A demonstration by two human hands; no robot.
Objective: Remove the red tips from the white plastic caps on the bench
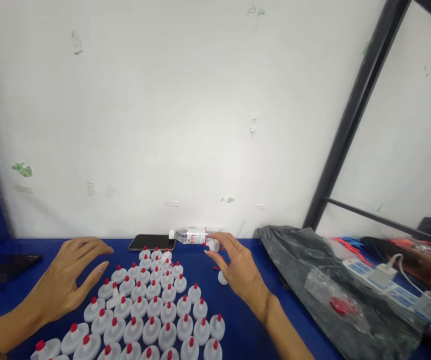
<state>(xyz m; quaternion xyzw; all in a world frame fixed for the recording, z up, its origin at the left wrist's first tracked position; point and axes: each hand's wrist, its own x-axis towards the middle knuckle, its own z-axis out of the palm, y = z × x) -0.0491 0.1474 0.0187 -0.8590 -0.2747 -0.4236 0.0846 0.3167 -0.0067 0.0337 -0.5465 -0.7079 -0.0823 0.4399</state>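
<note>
From mid-view, pinches a small white bottle (213, 245) at six o'clock between fingers of the right hand (240, 270); holds the left hand (63, 280) empty, loosely spread, at eight. Shows red-capped bottles (155, 306) massed at seven, apparently done; a white piece (222, 278) and red cap (215, 268) at six, apparently left.

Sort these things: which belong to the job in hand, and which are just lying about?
Likely the job:
- rounded white plastic pieces with red tips
- white plastic piece in the right hand
- loose red piece

Likely lying about:
- black-screened rectangular phone
- clear plastic drink bottle
- dark grey plastic bag
</note>
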